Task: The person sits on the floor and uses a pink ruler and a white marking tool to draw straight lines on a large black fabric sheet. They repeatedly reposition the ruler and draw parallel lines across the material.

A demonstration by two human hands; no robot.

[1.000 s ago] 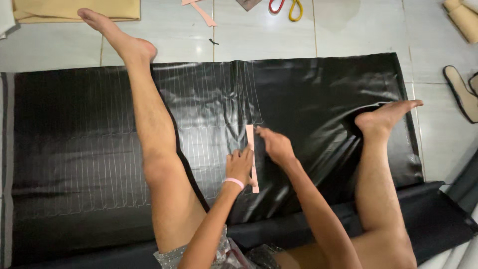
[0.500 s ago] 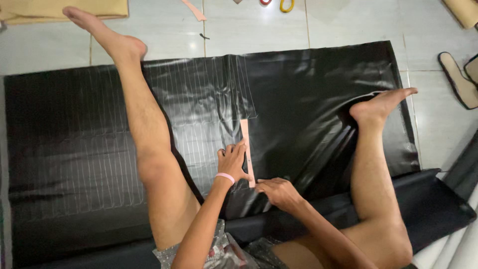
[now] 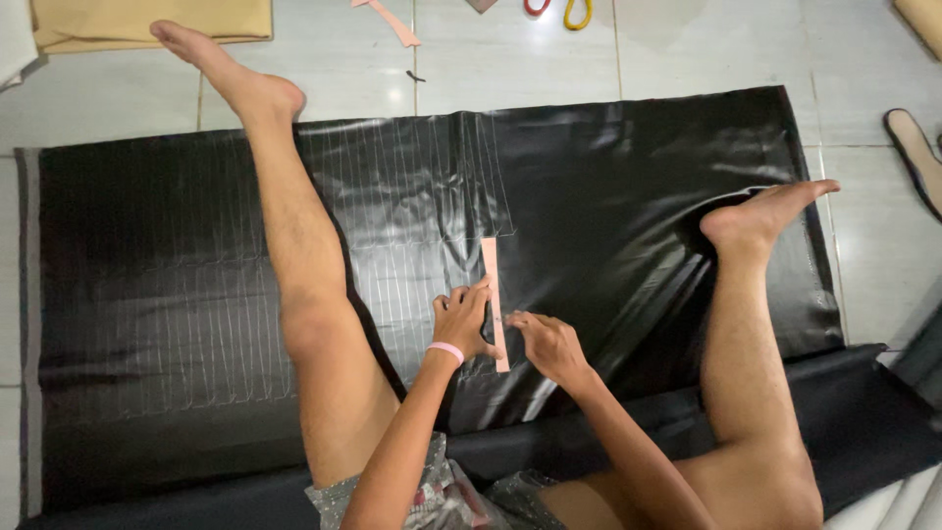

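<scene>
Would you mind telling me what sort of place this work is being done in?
Probably a home or small sewing workshop floor: black sheet material marked with ruled lines lies on pale floor tiles, scissors beyond, left hand pressing a thin strip.

Pale glossy floor tiles [image 3: 687,59] w/ grey grout, soft glare. Folded tan cloth [image 3: 147,22] lies on them; right of it, pink strip [image 3: 392,20], then red-and-yellow scissor handles [image 3: 557,10].

narrow pink strip [image 3: 494,294] flat (lengthwise) on black sheet [image 3: 608,196]
</scene>
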